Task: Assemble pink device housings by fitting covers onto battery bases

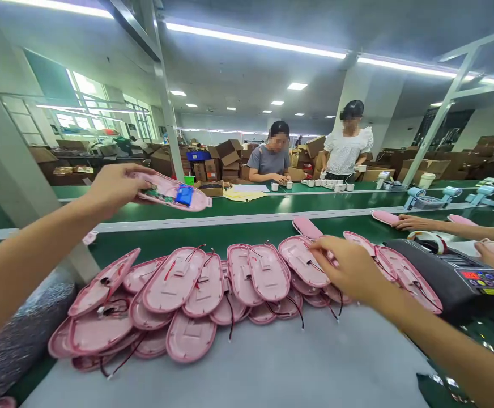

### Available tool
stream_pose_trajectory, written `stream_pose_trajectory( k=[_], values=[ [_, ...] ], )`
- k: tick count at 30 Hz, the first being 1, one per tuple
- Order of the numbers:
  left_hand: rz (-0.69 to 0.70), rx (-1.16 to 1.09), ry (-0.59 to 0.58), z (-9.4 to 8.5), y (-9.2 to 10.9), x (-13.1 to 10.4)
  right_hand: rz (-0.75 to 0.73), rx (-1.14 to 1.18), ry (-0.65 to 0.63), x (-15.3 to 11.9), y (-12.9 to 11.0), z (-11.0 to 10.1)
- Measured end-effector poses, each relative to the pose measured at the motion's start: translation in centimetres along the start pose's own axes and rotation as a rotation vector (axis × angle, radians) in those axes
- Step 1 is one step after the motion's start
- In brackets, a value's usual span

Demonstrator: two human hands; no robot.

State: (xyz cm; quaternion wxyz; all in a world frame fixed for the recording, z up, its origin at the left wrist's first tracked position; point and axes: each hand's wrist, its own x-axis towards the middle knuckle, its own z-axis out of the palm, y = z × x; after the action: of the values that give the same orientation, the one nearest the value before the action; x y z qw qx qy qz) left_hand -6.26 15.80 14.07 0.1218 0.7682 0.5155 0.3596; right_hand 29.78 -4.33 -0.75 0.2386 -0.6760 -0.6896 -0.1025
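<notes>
Pink shell (pixel 173 190) with a green circuit board (pixel 157 194) and a blue block (pixel 184 195) inside, held up at left, gripped at its left end by the left hand (pixel 119 187); long axis running rightward from that grip and tipping slightly down, free end pointing right. Lower and farther right, an open half-shell (pixel 300 260) on a pile, long axis slanting from upper left to lower right, with the right hand (pixel 346 263) at its right-hand rim, much nearer than the left. Right fingers bent; cannot tell whether pinching that rim or only resting there. To the left, overlapping pink half-shells (pixel 183 280) with loose wires, spread along a grey mat (pixel 247 362). To the right, a black machine (pixel 429 272) with a red display (pixel 470 275).
</notes>
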Motion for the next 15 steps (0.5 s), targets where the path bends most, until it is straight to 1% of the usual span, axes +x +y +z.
stream_pose_trajectory(
  k=[1,2,4,5,6,8,9,10,12,13,15],
  values=[
    [0.006,-0.11,-0.026,0.3,0.9,-2.5,0.042,-0.079,-0.149,2.6,0.2,-0.4],
    [-0.04,-0.233,-0.023,0.8,1.6,-5.2,0.054,-0.095,-0.203,4.9,0.4,-0.3],
    [-0.11,-0.387,-0.199,2.6,2.4,-11.5,0.07,-0.114,-0.285,8.3,0.5,1.1],
    [-0.194,-0.437,-0.258,3.8,2.4,-14.7,0.075,-0.108,-0.311,9.3,0.6,2.0],
    [-0.273,-0.505,-0.282,5.2,2.1,-17.9,0.083,-0.103,-0.339,9.9,0.6,3.0],
    [-0.361,-0.613,-0.337,8.4,1.2,-23.5,0.096,-0.082,-0.375,10.4,0.5,4.6],
    [-0.415,-0.679,-0.382,10.0,0.6,-25.8,0.1,-0.066,-0.373,10.4,0.5,5.0],
    [-0.449,-0.725,-0.389,11.5,0.2,-27.8,0.101,-0.047,-0.357,10.4,0.5,5.1],
    [-0.45,-0.749,-0.339,13.7,-0.3,-31.0,0.1,0.003,-0.289,10.3,0.6,4.2],
    [-0.443,-0.738,-0.313,14.4,-0.4,-32.4,0.1,0.037,-0.241,10.1,0.8,3.2],
    [-0.431,-0.671,-0.307,14.6,-0.3,-34.7,0.116,0.128,-0.092,9.2,1.4,0.4]
  ],
)
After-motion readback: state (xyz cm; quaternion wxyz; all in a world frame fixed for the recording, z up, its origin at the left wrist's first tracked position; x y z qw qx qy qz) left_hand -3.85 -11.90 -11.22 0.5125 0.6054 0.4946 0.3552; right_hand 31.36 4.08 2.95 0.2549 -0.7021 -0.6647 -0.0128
